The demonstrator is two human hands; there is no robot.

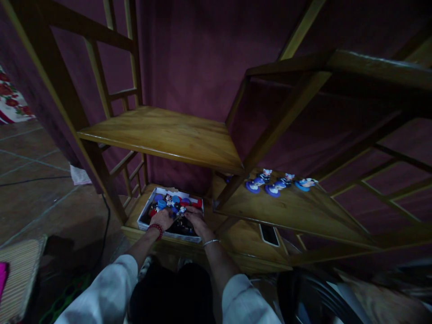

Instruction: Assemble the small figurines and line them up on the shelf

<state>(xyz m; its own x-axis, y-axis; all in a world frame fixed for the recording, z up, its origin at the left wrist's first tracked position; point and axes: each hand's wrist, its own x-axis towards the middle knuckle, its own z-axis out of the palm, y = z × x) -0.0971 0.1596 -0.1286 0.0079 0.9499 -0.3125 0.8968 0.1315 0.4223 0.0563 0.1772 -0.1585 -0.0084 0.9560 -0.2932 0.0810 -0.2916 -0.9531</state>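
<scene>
A white cardboard box (201,220) on the lowest shelf is filled with small figurines in blue, red, white and black. Both of my hands are inside it. My right hand (195,217), a thin bracelet at its wrist, has its fingers closed on a small white and blue figurine (182,209). My left hand (163,218), wearing a red bead bracelet (155,228), reaches in from the near left side with its fingers curled down among the pieces. Whatever those left fingers touch is hidden.
Two figurines on purple bases (274,190) and one on a blue base (305,183) stand on the right shelf (286,208). A phone (269,235) lies on the lower board. Above the box juts a wooden shelf (168,135). A dark chair-like object (313,297) is at lower right.
</scene>
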